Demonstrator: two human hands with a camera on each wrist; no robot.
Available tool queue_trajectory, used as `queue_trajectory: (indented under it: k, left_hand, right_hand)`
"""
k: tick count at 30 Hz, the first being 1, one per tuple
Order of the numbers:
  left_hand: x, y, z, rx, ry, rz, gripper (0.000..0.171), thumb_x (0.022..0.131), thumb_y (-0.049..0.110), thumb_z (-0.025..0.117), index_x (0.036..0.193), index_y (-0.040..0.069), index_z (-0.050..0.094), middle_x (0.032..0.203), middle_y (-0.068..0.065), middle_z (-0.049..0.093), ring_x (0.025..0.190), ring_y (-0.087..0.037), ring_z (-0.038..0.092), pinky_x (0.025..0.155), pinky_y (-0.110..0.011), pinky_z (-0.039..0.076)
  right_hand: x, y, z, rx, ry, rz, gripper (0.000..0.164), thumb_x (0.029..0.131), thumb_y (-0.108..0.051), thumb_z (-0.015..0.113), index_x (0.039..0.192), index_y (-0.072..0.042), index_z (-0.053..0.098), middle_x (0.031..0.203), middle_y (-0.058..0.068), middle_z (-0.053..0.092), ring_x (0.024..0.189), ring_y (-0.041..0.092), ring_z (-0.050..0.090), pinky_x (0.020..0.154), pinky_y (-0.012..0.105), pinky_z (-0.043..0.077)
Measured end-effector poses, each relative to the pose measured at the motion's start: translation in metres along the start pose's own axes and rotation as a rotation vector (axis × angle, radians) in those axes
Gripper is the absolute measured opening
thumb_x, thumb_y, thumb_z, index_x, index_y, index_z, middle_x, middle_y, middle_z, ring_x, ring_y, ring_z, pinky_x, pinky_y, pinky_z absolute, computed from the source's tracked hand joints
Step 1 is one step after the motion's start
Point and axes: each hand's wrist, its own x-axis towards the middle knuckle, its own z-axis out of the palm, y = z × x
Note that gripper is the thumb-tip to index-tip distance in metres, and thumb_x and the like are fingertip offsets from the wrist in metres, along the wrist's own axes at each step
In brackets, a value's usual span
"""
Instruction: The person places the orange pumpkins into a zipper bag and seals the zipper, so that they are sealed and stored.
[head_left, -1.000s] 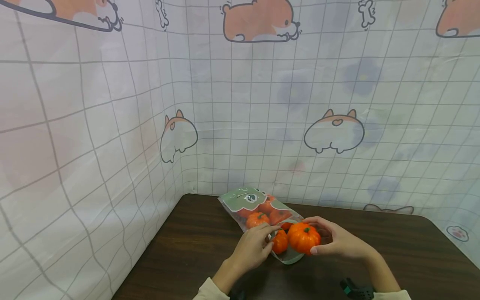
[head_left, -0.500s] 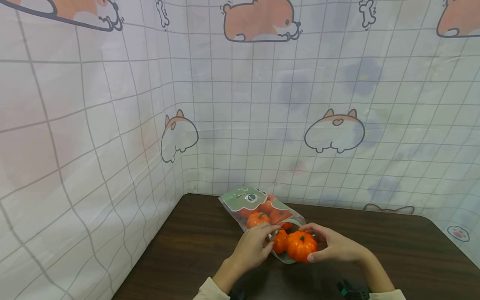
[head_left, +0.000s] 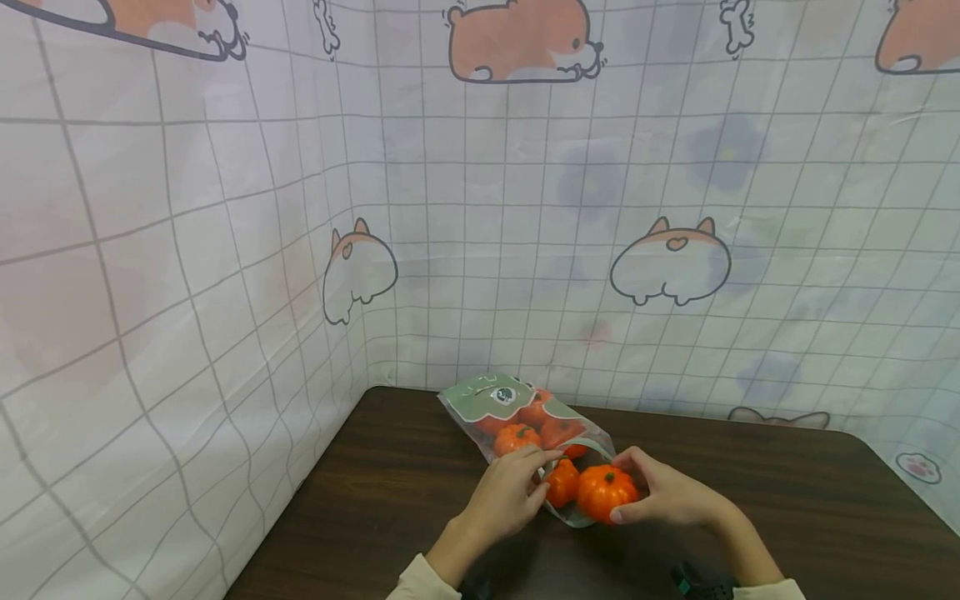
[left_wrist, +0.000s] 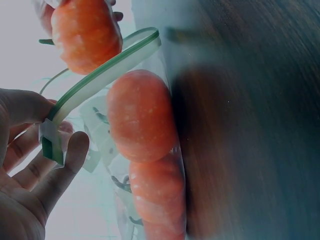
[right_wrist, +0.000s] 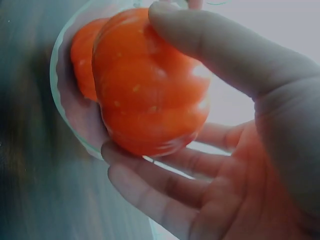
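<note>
A clear resealable bag with a green printed panel lies on the table, its mouth held wide towards me. Several small orange pumpkins show through it, one of them just inside the opening. My left hand pinches the left side of the mouth; in the left wrist view the green zip strip and its white slider come out between thumb and fingers. My right hand grips another pumpkin, thumb on the near side and fingers behind, right at the mouth, overlapping the rim.
The dark wooden table runs to a patterned cloth wall at the back and left. A dark strap shows by my right wrist.
My right hand has lowered its pumpkin a little towards me at the bag's mouth, and the pumpkin has turned so its stem points up. My left hand and the bag stay put.
</note>
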Motion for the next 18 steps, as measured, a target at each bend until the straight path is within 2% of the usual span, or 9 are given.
queue_trajectory:
  k: [9, 18]
  left_hand:
    - [0.001, 0.003, -0.001, 0.043, -0.007, 0.001, 0.048, 0.085, 0.005, 0.073, 0.131, 0.019, 0.069, 0.097, 0.008, 0.068, 0.071, 0.002, 0.050, 0.062, -0.012, 0.038]
    - [0.001, 0.003, 0.000, 0.051, -0.011, 0.011, 0.048, 0.086, 0.005, 0.073, 0.132, 0.018, 0.069, 0.100, 0.007, 0.070, 0.073, 0.002, 0.052, 0.064, -0.011, 0.040]
  right_hand:
    - [0.004, 0.001, 0.005, -0.148, 0.133, 0.048, 0.062, 0.084, -0.034, 0.082, 0.123, -0.002, 0.045, 0.112, 0.011, 0.063, 0.096, 0.022, 0.060, 0.078, 0.028, 0.051]
    - [0.007, -0.006, 0.016, -0.087, 0.248, 0.180, 0.067, 0.083, -0.037, 0.083, 0.120, 0.002, 0.043, 0.098, 0.011, 0.063, 0.080, 0.021, 0.059, 0.068, 0.035, 0.051]
